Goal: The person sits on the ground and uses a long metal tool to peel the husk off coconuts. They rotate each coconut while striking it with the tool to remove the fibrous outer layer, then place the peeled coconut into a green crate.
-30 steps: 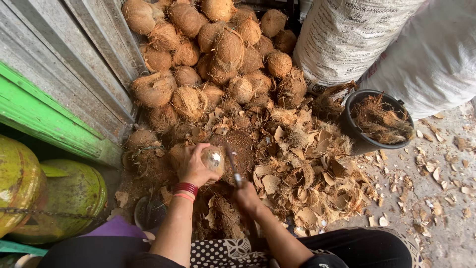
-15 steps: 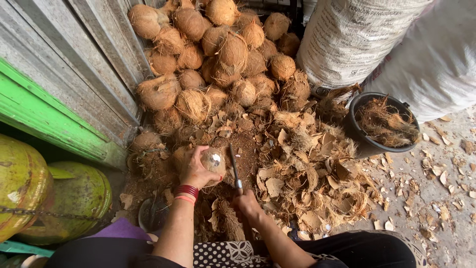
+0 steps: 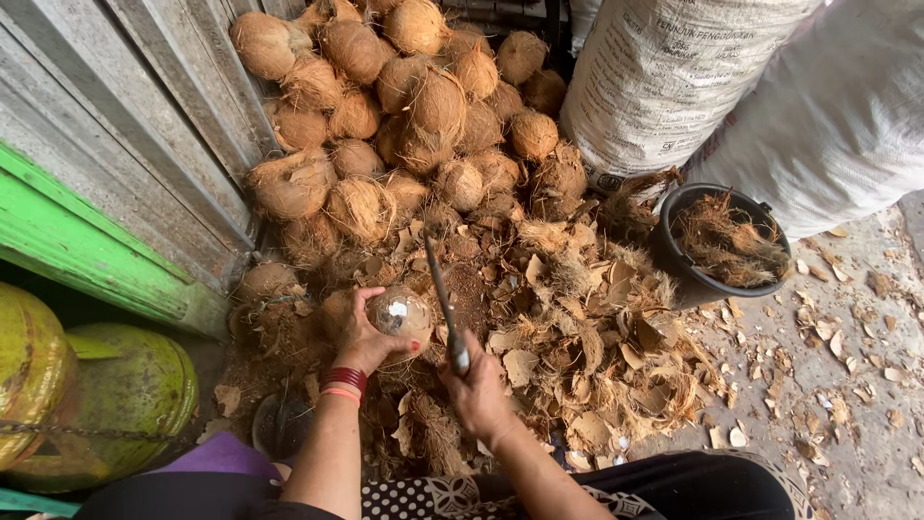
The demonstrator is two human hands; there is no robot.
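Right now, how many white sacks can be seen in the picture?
2. One white sack with dark print stands at top centre-right, behind the black bucket. The other sack leans beside it at the top right edge. Others may be hidden outside the view.

— What was the coconut (image 3: 400, 316) in the left hand (image 3: 361, 337) like?
— Scraped smooth, faintly glossy; the piled coconuts (image 3: 404, 106) were rough, fibrous husk.
— And the knife (image 3: 443, 303) in the right hand (image 3: 478, 393)?
— Dull metal. The bucket (image 3: 760, 217) looked matt black plastic, the sacks (image 3: 693, 77) woven.
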